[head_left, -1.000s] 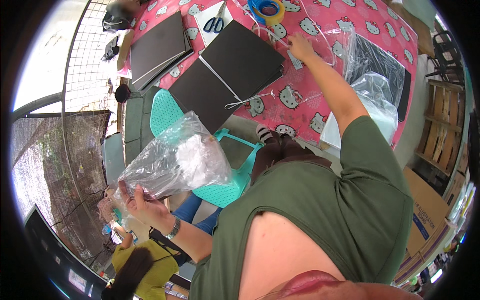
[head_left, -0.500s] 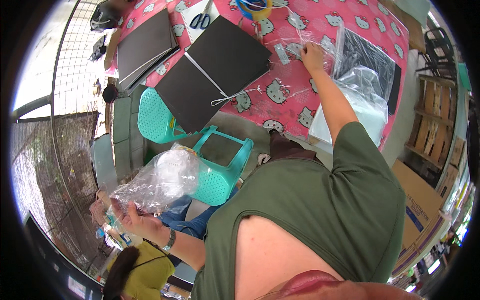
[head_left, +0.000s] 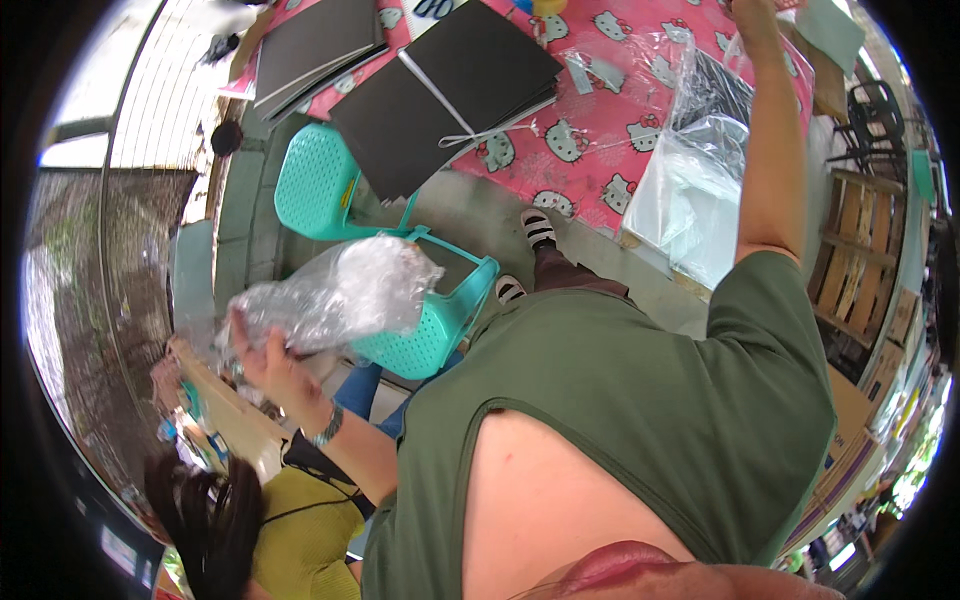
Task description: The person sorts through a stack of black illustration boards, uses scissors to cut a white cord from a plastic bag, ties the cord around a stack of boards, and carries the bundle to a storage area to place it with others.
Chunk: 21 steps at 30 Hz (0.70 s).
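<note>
My left hand (head_left: 277, 368), with a watch on its wrist, has a crinkled clear plastic bag (head_left: 345, 295) in its grip, some fingers stretched out along it. Something white shows inside the bag, which hangs over a mint-green stool (head_left: 415, 335). My right arm reaches across the table's right side. At the top edge of the picture, my right hand (head_left: 757, 28) is partly cut off, so its fingers and anything in them cannot be made out. Below that hand lie clear plastic sleeves over a black sheet (head_left: 718, 88) and a white stack (head_left: 685, 215).
A pink cartoon-print cloth (head_left: 590, 140) covers the table. On it lie a black board stack tied with white string (head_left: 455, 95), another black stack (head_left: 315, 55) and scissors (head_left: 433, 8). A second mint stool (head_left: 318, 180) stands below. A person in yellow-green (head_left: 305, 525) is close at my left.
My right hand has left the clear plastic on the table and moved to the far right. My left hand and the bag have risen slightly in view. The view itself has shifted.
</note>
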Each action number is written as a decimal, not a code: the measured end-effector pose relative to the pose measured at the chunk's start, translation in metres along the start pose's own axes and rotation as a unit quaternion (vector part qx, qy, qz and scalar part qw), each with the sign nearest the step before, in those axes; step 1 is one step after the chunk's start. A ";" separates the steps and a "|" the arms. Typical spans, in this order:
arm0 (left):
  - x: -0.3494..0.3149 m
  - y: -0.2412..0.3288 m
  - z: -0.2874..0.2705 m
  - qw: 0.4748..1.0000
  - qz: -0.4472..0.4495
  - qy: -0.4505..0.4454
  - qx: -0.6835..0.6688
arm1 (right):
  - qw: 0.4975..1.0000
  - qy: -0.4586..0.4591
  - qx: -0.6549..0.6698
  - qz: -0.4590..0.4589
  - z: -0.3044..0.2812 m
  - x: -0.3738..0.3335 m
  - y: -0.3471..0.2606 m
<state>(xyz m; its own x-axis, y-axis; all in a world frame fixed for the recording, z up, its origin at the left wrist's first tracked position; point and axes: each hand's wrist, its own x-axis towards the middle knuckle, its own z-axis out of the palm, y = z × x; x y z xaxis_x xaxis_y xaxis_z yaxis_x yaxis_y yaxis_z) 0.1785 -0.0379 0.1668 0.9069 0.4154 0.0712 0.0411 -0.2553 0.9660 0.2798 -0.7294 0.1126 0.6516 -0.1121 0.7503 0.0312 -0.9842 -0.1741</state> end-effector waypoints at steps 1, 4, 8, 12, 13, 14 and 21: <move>-0.006 -0.001 0.006 0.999 0.004 -0.048 0.011 | 0.968 -0.049 -0.172 -0.178 -0.010 0.006 0.006; -0.011 -0.037 -0.016 0.970 0.142 -0.109 0.164 | 0.903 -0.381 -0.170 0.106 -0.066 0.054 -0.149; -0.029 -0.059 -0.027 0.965 0.124 -0.142 0.182 | 0.898 -0.420 -0.129 0.032 -0.072 0.109 -0.141; -0.038 -0.092 -0.049 0.962 0.066 -0.202 0.173 | 0.952 -0.286 0.068 0.090 -0.006 0.141 -0.139; -0.042 -0.092 -0.044 0.967 0.038 -0.202 0.148 | 0.935 -0.274 0.126 0.189 0.015 0.155 -0.129; -0.045 -0.095 -0.044 0.970 0.029 -0.195 0.146 | 0.903 -0.264 0.188 0.284 0.031 0.163 -0.129; -0.050 -0.113 -0.061 0.972 -0.039 -0.157 0.170 | 0.914 -0.293 -0.077 0.272 0.127 0.104 -0.098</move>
<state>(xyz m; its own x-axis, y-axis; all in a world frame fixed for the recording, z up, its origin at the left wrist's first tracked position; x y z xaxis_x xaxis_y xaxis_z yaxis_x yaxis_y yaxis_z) 0.1028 0.0234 0.0692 0.9764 0.1723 -0.1302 0.2033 -0.5300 0.8233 0.4408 -0.6271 0.1272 0.8344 -0.5415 0.1021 -0.4946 -0.8177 -0.2945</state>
